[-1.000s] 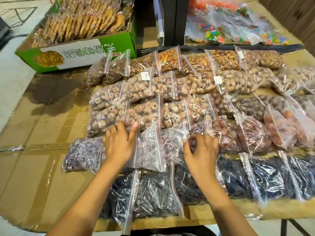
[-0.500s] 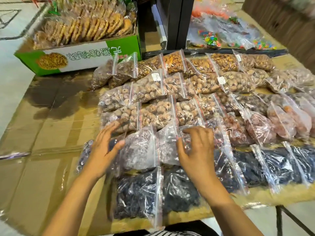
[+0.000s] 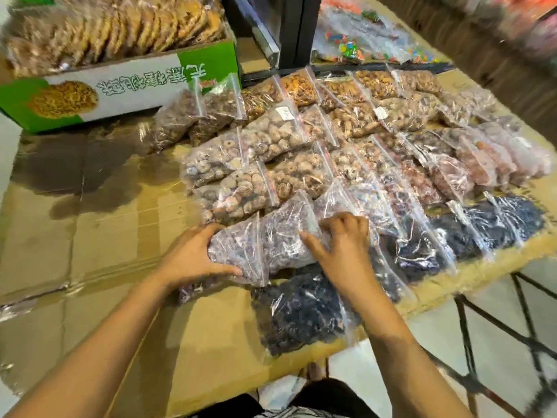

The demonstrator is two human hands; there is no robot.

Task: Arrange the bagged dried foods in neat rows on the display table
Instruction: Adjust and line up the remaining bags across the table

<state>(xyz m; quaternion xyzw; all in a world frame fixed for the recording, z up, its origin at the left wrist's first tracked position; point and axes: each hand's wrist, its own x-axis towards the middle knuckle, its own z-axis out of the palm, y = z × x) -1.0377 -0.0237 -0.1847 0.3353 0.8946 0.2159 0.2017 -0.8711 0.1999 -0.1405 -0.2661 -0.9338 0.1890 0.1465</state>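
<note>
Clear zip bags of dried foods lie in rows on the cardboard-covered display table [image 3: 90,267]. At the left end of the fourth row sits a bag of purplish dried fruit [image 3: 238,251]; my left hand [image 3: 193,257] grips its left end, fingers over the top and thumb under the near edge. A second purplish bag [image 3: 286,233] overlaps it, and my right hand [image 3: 343,245] holds that bag with curled fingers on its right side. Bags of black dried fruit [image 3: 301,315] form the nearest row.
A green and white carton of fried snacks [image 3: 120,86] stands at the back left. Brown nut and fig bags [image 3: 286,131] fill the farther rows. Candy bags [image 3: 361,43] lie beyond a black post [image 3: 298,28]. The table's front edge and metal legs [image 3: 482,327] are at right.
My left hand slid right, pushing the leftmost purplish bag against its neighbour and gripping its end. My right hand shifted left onto the second bag. The view tilted left.
</note>
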